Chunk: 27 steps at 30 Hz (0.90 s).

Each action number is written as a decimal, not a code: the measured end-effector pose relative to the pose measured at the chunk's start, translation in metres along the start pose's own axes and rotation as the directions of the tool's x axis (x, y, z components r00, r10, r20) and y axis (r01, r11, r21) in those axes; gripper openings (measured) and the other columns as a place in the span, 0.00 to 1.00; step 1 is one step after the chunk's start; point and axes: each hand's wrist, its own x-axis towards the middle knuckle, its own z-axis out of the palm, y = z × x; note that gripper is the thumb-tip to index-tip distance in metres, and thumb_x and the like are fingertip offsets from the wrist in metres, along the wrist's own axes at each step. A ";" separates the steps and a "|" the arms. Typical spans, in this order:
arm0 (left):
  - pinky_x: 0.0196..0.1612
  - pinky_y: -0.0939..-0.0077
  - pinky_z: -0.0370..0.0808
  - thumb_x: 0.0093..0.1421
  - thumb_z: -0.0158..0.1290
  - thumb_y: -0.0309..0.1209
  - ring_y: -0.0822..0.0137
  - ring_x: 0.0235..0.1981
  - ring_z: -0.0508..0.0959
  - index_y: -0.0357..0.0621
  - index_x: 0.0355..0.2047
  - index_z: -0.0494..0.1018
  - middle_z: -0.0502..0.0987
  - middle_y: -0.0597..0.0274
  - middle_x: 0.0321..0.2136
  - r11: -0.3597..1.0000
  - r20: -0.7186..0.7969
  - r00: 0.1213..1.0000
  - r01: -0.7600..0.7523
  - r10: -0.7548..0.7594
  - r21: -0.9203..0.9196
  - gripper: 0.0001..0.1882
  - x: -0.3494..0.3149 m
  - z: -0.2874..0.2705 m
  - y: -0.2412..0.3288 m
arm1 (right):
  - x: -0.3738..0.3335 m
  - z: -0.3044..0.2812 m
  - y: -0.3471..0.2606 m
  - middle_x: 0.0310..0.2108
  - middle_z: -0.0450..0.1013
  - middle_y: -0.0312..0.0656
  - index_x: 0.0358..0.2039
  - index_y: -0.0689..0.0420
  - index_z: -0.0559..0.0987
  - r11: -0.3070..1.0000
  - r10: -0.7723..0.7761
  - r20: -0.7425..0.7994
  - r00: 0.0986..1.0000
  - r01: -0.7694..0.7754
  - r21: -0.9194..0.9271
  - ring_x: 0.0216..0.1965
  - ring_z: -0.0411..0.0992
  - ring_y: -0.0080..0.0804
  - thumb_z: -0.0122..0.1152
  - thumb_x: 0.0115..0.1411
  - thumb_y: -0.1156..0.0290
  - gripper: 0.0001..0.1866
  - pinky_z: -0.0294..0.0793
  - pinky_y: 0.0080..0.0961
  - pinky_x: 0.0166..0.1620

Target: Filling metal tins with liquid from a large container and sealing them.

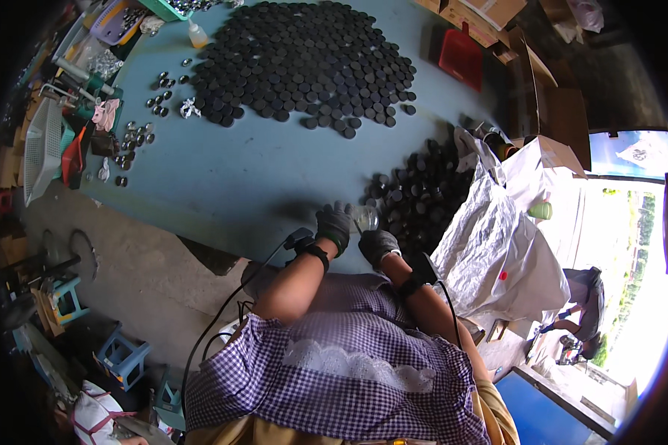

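Observation:
Both my hands wear dark gloves and meet at the near edge of a blue table [237,178]. My left hand [334,225] and my right hand [377,245] hold a small clear glass jar [365,218] between them. Just to the right lies a heap of black round caps [423,193] beside the jar. A much larger spread of black round caps [312,59] covers the far part of the table. Each wrist carries a black band with a cable running back to my body.
Small shiny metal pieces [137,137] lie scattered at the table's left. A white basket [41,148] and tools crowd the left edge. A silvery plastic sack [497,245] stands at my right, cardboard boxes [542,89] behind it. Blue stools [122,356] stand on the concrete floor.

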 end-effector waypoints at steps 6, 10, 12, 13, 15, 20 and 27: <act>0.42 0.62 0.66 0.43 0.54 0.33 0.56 0.45 0.68 0.49 0.52 0.60 0.66 0.57 0.46 1.000 0.020 1.000 0.012 -0.011 -0.023 0.32 0.002 0.001 0.004 | -0.001 0.015 0.008 0.25 0.74 0.48 0.24 0.57 0.79 0.996 -0.073 -0.046 0.996 0.071 -0.046 0.26 0.74 0.46 0.47 0.49 0.68 0.12 0.72 0.38 0.28; 0.42 0.62 0.66 0.44 0.53 0.32 0.55 0.45 0.68 0.49 0.51 0.61 0.66 0.56 0.46 0.999 0.014 1.000 0.016 -0.015 -0.033 0.31 0.002 -0.001 0.005 | -0.002 0.016 0.006 0.24 0.74 0.48 0.24 0.57 0.79 0.989 0.072 -0.068 0.995 -0.063 0.131 0.25 0.74 0.46 0.47 0.49 0.68 0.11 0.72 0.38 0.27; 0.42 0.62 0.66 0.44 0.53 0.31 0.55 0.45 0.68 0.49 0.51 0.61 0.66 0.56 0.46 0.999 0.022 1.000 0.007 -0.006 -0.044 0.30 0.002 -0.003 0.006 | -0.003 0.018 0.006 0.23 0.74 0.48 0.24 0.57 0.79 0.987 0.087 -0.079 0.993 -0.075 0.145 0.25 0.74 0.46 0.47 0.49 0.68 0.11 0.72 0.38 0.27; 0.42 0.62 0.66 0.44 0.52 0.31 0.55 0.45 0.67 0.49 0.51 0.61 0.66 0.56 0.46 0.999 0.029 1.000 0.003 -0.001 -0.048 0.30 0.003 -0.003 0.005 | -0.003 0.017 0.006 0.23 0.74 0.48 0.24 0.57 0.78 0.985 0.093 -0.074 0.993 -0.081 0.149 0.25 0.74 0.46 0.47 0.49 0.68 0.11 0.72 0.38 0.27; 0.42 0.61 0.66 0.44 0.52 0.31 0.55 0.45 0.67 0.49 0.50 0.61 0.66 0.56 0.46 0.999 0.037 0.999 -0.001 0.003 -0.052 0.29 0.003 -0.003 0.005 | -0.006 0.013 0.003 0.23 0.74 0.48 0.23 0.57 0.78 0.984 0.098 -0.066 0.993 -0.087 0.155 0.25 0.74 0.46 0.46 0.49 0.69 0.11 0.72 0.39 0.27; 0.42 0.60 0.66 0.44 0.52 0.31 0.55 0.46 0.67 0.50 0.50 0.61 0.65 0.57 0.46 0.999 0.059 0.998 0.033 -0.032 -0.019 0.29 0.006 -0.002 0.009 | -0.011 0.010 0.003 0.22 0.73 0.49 0.23 0.57 0.77 0.985 0.091 -0.084 0.992 -0.077 0.155 0.25 0.73 0.47 0.46 0.49 0.67 0.11 0.71 0.40 0.27; 0.43 0.61 0.66 0.44 0.53 0.31 0.55 0.47 0.67 0.51 0.51 0.60 0.65 0.57 0.47 0.999 0.120 0.993 0.023 -0.018 -0.036 0.31 0.006 -0.007 0.009 | -0.015 0.006 -0.001 0.22 0.73 0.50 0.23 0.57 0.77 0.983 0.111 -0.040 0.993 -0.104 0.152 0.25 0.74 0.46 0.46 0.50 0.67 0.11 0.72 0.39 0.28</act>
